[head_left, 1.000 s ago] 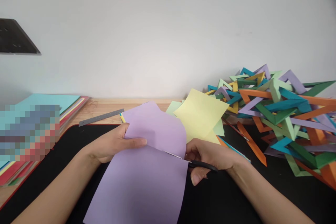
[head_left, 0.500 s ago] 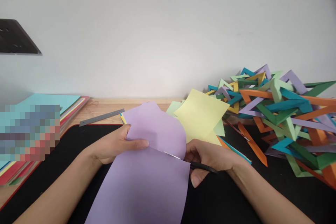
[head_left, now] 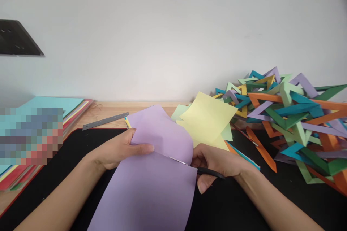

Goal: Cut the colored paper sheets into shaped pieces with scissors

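A sheet of purple paper [head_left: 146,191] spans the middle, its lower part hanging toward me and its upper part curling away. My left hand [head_left: 124,149] pinches it at the left, thumb on top near the cut line. In my right hand [head_left: 214,164] are scissors [head_left: 210,172] with black handles, gripped at the sheet's right edge. Their blade shows as a thin silver strip along the line between the two parts; the rest of the blades is hidden by the paper.
Interlocked folded paper strips [head_left: 295,108] heap up at the right. Yellow sheets [head_left: 207,115] lie behind my right hand. A steel ruler [head_left: 105,121] rests at the back left, beside a stack of coloured paper [head_left: 73,101]. A black mat [head_left: 81,144] covers the wooden desk [head_left: 108,106].
Hands, scissors and purple paper hold nearly the same pose. The whole view has shifted very slightly.
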A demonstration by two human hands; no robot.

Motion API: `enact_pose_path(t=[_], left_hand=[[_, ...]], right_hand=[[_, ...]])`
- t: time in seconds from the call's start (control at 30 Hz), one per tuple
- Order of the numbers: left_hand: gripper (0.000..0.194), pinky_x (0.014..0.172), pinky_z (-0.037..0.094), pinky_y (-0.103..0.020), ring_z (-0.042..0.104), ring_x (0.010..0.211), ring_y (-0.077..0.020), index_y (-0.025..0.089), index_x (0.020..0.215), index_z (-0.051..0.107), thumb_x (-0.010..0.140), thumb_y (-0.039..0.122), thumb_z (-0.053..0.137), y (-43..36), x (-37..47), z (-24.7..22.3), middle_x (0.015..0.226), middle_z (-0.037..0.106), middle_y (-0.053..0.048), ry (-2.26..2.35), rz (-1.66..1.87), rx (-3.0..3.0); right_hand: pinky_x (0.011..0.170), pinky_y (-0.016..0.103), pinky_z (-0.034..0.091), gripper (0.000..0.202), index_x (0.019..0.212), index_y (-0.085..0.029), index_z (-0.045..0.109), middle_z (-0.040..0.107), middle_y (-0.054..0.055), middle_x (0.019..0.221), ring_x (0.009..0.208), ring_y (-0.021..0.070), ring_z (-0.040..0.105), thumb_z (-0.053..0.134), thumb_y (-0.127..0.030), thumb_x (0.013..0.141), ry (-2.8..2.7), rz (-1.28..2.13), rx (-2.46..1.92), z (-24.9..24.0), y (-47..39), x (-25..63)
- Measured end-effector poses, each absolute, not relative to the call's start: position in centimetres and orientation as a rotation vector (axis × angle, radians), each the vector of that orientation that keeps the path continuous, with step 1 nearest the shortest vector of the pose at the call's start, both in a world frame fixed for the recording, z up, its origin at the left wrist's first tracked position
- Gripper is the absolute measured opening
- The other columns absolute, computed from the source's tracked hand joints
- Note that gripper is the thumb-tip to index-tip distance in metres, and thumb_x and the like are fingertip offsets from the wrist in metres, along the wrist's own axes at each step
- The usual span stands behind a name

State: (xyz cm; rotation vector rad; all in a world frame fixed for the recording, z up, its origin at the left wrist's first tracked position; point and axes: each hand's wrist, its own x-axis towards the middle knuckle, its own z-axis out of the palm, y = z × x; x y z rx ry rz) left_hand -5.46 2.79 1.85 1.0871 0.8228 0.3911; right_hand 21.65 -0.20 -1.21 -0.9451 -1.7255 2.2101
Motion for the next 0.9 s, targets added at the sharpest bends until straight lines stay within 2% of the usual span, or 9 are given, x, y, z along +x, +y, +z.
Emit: enact_pose_path(t=[0.43, 0.6, 0.9], left_hand=[[0.035, 0.075, 0.053, -0.032, 0.066, 0.088, -0.0210, 0.022, 0.109, 0.064, 0.076, 0.027, 0.072, 2.73, -5.52, 1.88, 0.097, 0.070, -0.004, 0.814, 0.395, 1.085], [0.029, 0.076, 0.053, -0.035, 0.066, 0.088, -0.0237, 0.019, 0.100, 0.066, 0.074, 0.029, 0.073, 2.82, -5.40, 1.96, 0.094, 0.070, -0.005, 0.841, 0.393, 1.094], [0.034, 0.075, 0.053, -0.033, 0.066, 0.087, -0.0221, 0.021, 0.107, 0.065, 0.074, 0.028, 0.073, 2.74, -5.43, 1.83, 0.096, 0.070, -0.004, 0.827, 0.395, 1.084]], right_hand=[[0.044, 0.014, 0.038, 0.041, 0.083, -0.013, 0.070, 0.065, -0.001, 0.068, 0.052, 0.0063, 0.050, 0.086, -0.035, 0.052, -1.709, 2.191, -1.047, -1.55, -0.08, 21.81], [0.042, 0.014, 0.036, 0.040, 0.082, -0.013, 0.070, 0.064, -0.001, 0.066, 0.052, 0.0063, 0.049, 0.087, -0.031, 0.051, -1.704, 2.189, -1.056, -1.69, -0.06, 21.85], [0.040, 0.014, 0.036, 0.040, 0.080, -0.013, 0.070, 0.064, -0.002, 0.064, 0.049, 0.0057, 0.048, 0.087, -0.035, 0.051, -1.735, 2.165, -1.058, -1.84, -0.09, 21.94]])
